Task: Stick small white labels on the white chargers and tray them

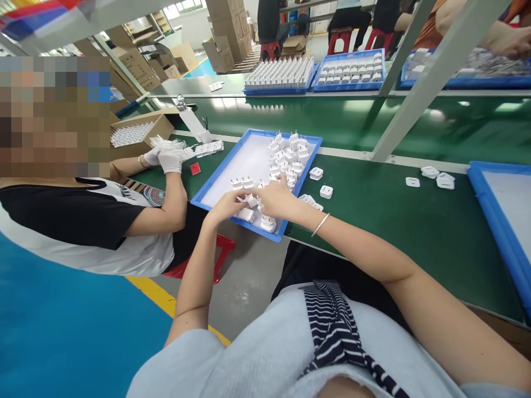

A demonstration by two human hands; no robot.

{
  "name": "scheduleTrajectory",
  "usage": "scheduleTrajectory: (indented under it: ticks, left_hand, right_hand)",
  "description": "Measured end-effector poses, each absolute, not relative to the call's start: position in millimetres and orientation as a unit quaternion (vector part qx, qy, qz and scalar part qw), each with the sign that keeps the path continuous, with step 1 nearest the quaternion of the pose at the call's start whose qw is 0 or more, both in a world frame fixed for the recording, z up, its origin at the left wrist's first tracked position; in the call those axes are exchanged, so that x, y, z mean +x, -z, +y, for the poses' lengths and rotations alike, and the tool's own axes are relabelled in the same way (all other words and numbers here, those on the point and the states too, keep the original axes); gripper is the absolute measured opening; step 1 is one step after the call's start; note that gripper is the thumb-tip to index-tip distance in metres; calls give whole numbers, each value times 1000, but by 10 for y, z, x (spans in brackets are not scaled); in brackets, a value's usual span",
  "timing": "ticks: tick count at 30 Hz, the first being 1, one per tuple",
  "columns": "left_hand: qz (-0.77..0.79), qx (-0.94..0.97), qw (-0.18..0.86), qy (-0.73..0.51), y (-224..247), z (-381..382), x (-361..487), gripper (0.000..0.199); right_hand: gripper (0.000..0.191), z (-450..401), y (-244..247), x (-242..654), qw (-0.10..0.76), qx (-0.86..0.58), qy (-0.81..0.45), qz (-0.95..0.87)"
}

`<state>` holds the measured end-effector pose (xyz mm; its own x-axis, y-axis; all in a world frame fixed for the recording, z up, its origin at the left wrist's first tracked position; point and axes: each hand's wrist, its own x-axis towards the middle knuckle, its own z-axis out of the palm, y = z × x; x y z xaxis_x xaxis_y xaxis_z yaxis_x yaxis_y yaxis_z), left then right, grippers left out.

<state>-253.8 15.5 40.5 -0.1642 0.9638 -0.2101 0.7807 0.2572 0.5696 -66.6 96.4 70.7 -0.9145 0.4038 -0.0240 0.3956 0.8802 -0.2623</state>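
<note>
A blue-rimmed tray with a white lining lies tilted to my view, its near corner past the bench edge. Many white plug chargers with two metal pins stand along its right side, and several more are near the front. My left hand is closed with its fingertips on a white plug charger over the tray's near part. Right beside it, my right hand reaches in with curled fingers among the chargers; its fingertips are partly hidden, so what they grip cannot be made out.
Loose white square chargers lie right of the tray, others farther right. Another blue tray sits at the right edge. On the left, a co-worker's gloved hands handle white pieces near a red square. A slanted metal post crosses the bench.
</note>
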Motion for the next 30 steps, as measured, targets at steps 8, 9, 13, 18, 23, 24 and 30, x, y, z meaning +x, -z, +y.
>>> scheduleTrajectory:
  ticks: [8, 9, 13, 18, 23, 24, 30]
  left_hand:
    - [675, 680, 270, -97, -707, 280, -2265, 33]
    - [665, 688, 278, -87, -737, 317, -2242, 29]
    - [643, 696, 313, -67, -767, 426, -2161, 25]
    - [618, 679, 390, -67, -807, 366, -2238, 54]
    - [647, 634, 381, -184, -891, 117, -2534, 60]
    - [669, 629, 356, -175, -880, 75, -2575, 59]
    - [686, 615, 375, -100, -672, 19, -2554, 38]
  right_hand:
    - [23, 1046, -753, -411, 15, -135, -145, -980]
    - [24, 1060, -800, -363, 29, -132, -158, -978]
    - [25, 1075, -953, -99, 144, -128, -281, -940]
    - [18, 955, -799, 239, 252, -169, -410, -860]
    - [17, 796, -416, 357, 295, -224, -478, -796]
    - [18, 753, -351, 337, 304, -230, -465, -799]
    - [43, 420, -162, -52, 193, -254, -265, -910]
